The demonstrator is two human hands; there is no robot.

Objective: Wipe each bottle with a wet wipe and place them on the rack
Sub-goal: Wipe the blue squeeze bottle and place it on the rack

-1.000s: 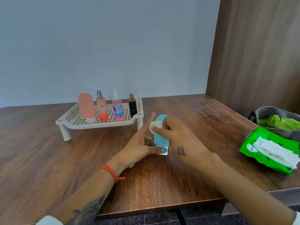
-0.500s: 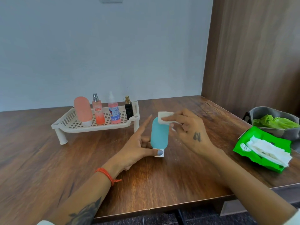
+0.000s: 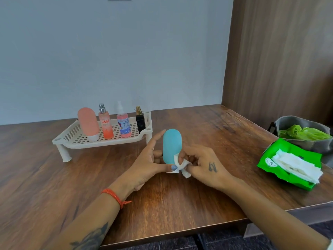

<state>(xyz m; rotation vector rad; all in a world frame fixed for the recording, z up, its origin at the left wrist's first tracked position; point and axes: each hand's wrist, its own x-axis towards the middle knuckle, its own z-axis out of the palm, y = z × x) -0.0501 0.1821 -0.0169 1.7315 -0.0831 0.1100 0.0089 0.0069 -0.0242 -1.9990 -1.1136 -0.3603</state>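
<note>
— While my left hand [image 3: 144, 166] holds the blue bottle [image 3: 172, 146] upright on the table [image 3: 180, 204], what's my right hand [image 3: 203, 164] doing?
— Pinching the wipe [image 3: 182, 166], rubbing low down. Next, lift it onto the rack [image 3: 100, 140].

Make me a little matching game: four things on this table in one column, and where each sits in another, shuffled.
Things:
1. blue bottle
2. peach bottle
3. wet wipe
4. green wipes pack

Places:
A. at the left end of the white rack
B. pinched in the right hand against the bottle's lower part
C. standing cap-down on the table, held by the left hand
D. near the table's right edge, beside a grey bin

Pairs: 1-C, 2-A, 3-B, 4-D
</note>
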